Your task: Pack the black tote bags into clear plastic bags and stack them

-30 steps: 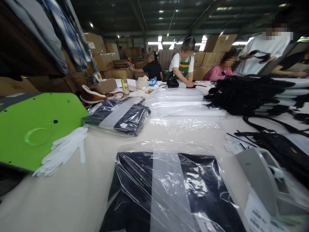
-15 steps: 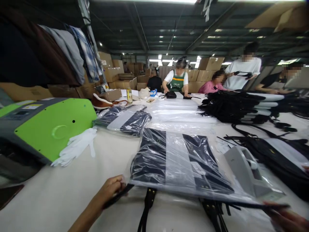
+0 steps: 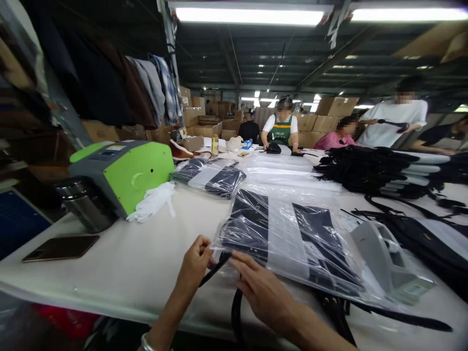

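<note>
A dark bag with a pale band lies in a clear plastic sleeve [image 3: 287, 234] on the white table. My left hand [image 3: 197, 258] pinches the near left corner of the sleeve, beside a black strap. My right hand [image 3: 261, 290] reaches across to the sleeve's near edge, its fingers stretched out and touching the plastic near the left corner. Black straps [image 3: 336, 312] hang out from under the near edge. Another dark bag in plastic [image 3: 210, 176] lies behind to the left.
A green and grey machine [image 3: 137, 170], white gloves [image 3: 153, 202], a dark flask [image 3: 86, 207] and a phone [image 3: 60, 247] are left. A grey tape dispenser [image 3: 387, 263] and black bags [image 3: 413, 234] are right. Several people work across the table [image 3: 193, 212].
My right hand has left the far right strap end and come over to the sleeve's left corner beside my left hand. The view has turned left, showing the flask and phone.
</note>
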A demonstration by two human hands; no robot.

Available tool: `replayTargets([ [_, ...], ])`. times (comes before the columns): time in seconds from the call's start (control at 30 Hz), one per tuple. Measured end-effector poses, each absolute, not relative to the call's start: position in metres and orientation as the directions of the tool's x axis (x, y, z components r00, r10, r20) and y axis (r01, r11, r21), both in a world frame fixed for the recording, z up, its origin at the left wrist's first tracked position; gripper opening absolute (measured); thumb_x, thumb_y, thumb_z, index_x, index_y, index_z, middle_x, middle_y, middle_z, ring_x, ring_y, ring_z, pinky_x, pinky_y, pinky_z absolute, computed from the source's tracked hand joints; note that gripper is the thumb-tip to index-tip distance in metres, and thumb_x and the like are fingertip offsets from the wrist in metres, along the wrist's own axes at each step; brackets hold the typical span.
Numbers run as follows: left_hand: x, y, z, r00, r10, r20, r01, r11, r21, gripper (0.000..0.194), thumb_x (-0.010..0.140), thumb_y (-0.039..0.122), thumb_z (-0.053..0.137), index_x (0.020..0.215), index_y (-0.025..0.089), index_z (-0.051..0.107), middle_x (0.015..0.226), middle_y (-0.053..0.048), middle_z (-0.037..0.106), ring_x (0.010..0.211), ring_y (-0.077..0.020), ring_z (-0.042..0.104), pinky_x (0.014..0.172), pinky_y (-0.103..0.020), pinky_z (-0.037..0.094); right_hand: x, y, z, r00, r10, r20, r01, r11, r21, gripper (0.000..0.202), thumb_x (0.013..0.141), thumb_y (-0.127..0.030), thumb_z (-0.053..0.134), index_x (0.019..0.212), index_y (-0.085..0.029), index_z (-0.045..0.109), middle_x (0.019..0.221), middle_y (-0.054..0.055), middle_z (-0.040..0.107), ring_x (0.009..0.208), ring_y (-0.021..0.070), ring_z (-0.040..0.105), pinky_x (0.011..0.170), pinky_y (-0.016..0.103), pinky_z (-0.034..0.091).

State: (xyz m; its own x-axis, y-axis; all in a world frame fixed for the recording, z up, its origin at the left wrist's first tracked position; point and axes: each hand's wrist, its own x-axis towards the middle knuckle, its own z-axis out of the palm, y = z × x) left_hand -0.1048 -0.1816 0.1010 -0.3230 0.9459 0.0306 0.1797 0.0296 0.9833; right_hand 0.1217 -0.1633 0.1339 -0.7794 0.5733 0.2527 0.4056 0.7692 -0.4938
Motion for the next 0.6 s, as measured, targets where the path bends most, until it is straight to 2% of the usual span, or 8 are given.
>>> replayTargets([
  [0.03,-0.102,-0.185,0.104,-0.339,0.938,0.071,0.231,0.010,0.973,0.023,0.085,0.046,0.059,0.080,0.024,0.052,0.061,0.003,0.061,0.054,-0.0174,0.062,0.056,-0.026,0.047,0.101,-0.153,0.132,-0.778,0.576,0.251,0.425,0.777,-0.465,0.052,0.094,-0.012,0.043,0.145,-0.018,0.047,0.153,0.013,0.044,0.135,0.0254,0.050,0.110,0.042,0.046],
  [0.1,-0.099,-0.190,0.109,-0.364,0.919,0.150,0.322,-0.028,0.946,0.019,0.087,0.042,0.059,0.081,0.025,0.054,0.064,0.004,0.062,0.054,-0.0165,0.062,0.056,-0.025,0.045,0.074,-0.136,0.130,-0.813,0.531,0.239,0.412,0.814,-0.409,0.047,0.095,-0.012,0.043,0.141,-0.022,0.051,0.148,0.011,0.050,0.126,0.0244,0.058,0.103,0.038,0.052],
  [0.2,-0.101,-0.193,0.112,-0.407,0.896,0.178,0.322,-0.042,0.946,0.015,0.086,0.040,0.059,0.082,0.026,0.055,0.063,0.003,0.063,0.054,-0.0167,0.062,0.054,-0.024,0.043,0.063,-0.124,0.128,-0.885,0.390,0.254,0.300,0.895,-0.330,0.032,0.100,-0.016,0.044,0.121,-0.027,0.065,0.129,0.005,0.063,0.104,0.0180,0.067,0.088,0.028,0.055],
  [0.3,-0.107,-0.192,0.111,-0.433,0.892,0.126,0.296,0.009,0.955,0.017,0.088,0.042,0.053,0.085,0.026,0.054,0.061,0.004,0.063,0.050,-0.0175,0.061,0.052,-0.025,0.044,0.066,-0.130,0.126,-0.887,0.320,0.333,0.260,0.942,-0.212,0.024,0.101,-0.017,0.044,0.102,-0.023,0.068,0.111,0.004,0.065,0.086,0.0139,0.065,0.074,0.021,0.053],
  [0.43,-0.110,-0.191,0.111,-0.423,0.895,0.141,0.397,0.044,0.917,0.020,0.094,0.043,0.041,0.088,0.026,0.052,0.060,0.006,0.062,0.049,-0.0164,0.061,0.055,-0.026,0.045,0.066,-0.151,0.115,-0.875,0.266,0.404,0.280,0.960,-0.027,0.030,0.102,-0.017,0.039,0.082,-0.019,0.061,0.091,0.004,0.064,0.071,0.0143,0.057,0.063,0.024,0.046],
  [0.53,-0.109,-0.194,0.111,-0.438,0.890,0.130,0.403,0.065,0.913,0.021,0.094,0.042,0.039,0.091,0.026,0.051,0.061,0.006,0.064,0.049,-0.0161,0.062,0.056,-0.026,0.046,0.063,-0.164,0.099,-0.893,0.243,0.380,0.243,0.969,-0.049,0.028,0.102,-0.016,0.037,0.085,-0.019,0.059,0.100,0.004,0.067,0.072,0.0137,0.059,0.062,0.024,0.045],
  [0.6,-0.109,-0.197,0.109,-0.449,0.886,0.116,0.388,0.077,0.919,0.022,0.095,0.043,0.038,0.091,0.026,0.051,0.062,0.006,0.064,0.049,-0.0162,0.062,0.056,-0.026,0.046,0.060,-0.164,0.091,-0.883,0.310,0.353,0.285,0.951,-0.123,0.021,0.101,-0.017,0.042,0.091,-0.020,0.060,0.101,0.004,0.068,0.076,0.0144,0.062,0.063,0.024,0.046],
])
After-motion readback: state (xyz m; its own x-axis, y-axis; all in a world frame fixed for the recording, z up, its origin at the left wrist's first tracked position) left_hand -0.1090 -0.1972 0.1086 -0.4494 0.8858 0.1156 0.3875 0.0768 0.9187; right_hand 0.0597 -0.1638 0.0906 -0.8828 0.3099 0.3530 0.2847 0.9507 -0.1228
